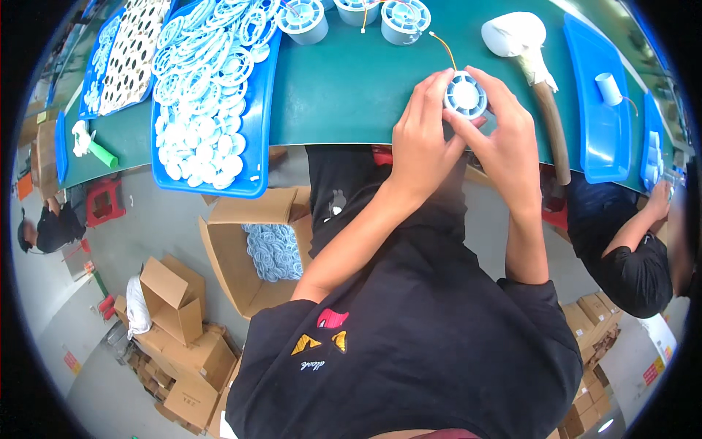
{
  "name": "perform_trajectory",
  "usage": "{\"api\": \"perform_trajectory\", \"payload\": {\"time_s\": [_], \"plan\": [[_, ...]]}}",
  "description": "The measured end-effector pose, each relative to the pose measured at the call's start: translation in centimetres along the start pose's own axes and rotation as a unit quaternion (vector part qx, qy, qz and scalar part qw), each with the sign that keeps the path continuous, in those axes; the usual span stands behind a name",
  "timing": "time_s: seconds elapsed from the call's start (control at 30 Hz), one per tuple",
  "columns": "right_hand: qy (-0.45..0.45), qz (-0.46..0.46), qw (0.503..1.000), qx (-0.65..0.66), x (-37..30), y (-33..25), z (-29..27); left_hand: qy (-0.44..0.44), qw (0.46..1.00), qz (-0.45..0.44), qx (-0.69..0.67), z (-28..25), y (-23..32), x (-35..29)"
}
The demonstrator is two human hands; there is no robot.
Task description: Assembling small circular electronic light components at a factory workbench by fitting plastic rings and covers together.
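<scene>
Between both hands, over the front edge of the green table (329, 102), I hold a round pale-blue housing (466, 95) with a spoked top. A thin red and yellow wire with a small white connector runs from its far side. My left hand (424, 139) is closed on its left side, fingers along the rim. My right hand (508, 135) grips the right side, with the thumb at the near edge. Similar round housings with wires, including one housing (406, 20), stand farther back. To the right lies a mallet (547, 102) with a white-wrapped head and a wooden handle.
At left, a blue tray (262, 139) carries many pale-blue rings and discs. A green-handled tool (102, 154) lies farther left. Another blue tray (607, 146) bears a small white cylinder (608, 89). An open carton (219, 256) of rings stands below. A co-worker's hand (662, 197) is at far right.
</scene>
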State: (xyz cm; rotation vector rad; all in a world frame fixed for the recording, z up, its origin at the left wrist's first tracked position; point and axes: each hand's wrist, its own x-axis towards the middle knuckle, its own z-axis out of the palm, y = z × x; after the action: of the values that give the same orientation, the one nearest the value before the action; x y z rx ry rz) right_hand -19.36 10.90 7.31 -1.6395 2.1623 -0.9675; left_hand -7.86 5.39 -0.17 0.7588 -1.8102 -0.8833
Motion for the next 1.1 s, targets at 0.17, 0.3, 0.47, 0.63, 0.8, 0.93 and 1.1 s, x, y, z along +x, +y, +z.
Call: {"api": "perform_trajectory", "payload": {"time_s": [0.17, 0.3, 0.47, 0.63, 0.8, 0.93, 1.1], "plan": [[0.158, -0.010, 0.987, 0.009, 2.3, 2.8, -1.9, -0.004, 0.999, -0.028, -0.027, -0.1, 0.7, -0.1], [0.183, 0.011, 0.940, -0.287, 3.5, 9.5, -1.6, -0.025, 0.997, -0.029, -0.060, 0.1, 1.1, 0.3], [0.147, 0.113, 0.966, -0.178, 4.3, 10.0, -2.9, -0.044, 0.995, -0.038, -0.084, -0.6, 0.3, 0.8], [0.118, 0.155, 0.960, 0.202, -1.8, 4.1, -7.2, -0.073, 0.993, -0.023, -0.089, -1.3, 0.2, 1.3], [-0.007, 0.282, 0.935, 0.213, -3.7, 1.6, -7.1, -0.127, 0.985, -0.059, -0.098, -2.4, -0.5, 1.4], [0.024, 0.200, 0.976, 0.081, -4.9, 2.7, -5.8, -0.122, 0.983, -0.063, -0.121, -2.3, -0.2, 1.4], [0.086, 0.212, 0.917, 0.327, -5.2, 1.9, -6.2, -0.134, 0.977, -0.061, -0.153, -1.7, -0.9, 1.0]]}}
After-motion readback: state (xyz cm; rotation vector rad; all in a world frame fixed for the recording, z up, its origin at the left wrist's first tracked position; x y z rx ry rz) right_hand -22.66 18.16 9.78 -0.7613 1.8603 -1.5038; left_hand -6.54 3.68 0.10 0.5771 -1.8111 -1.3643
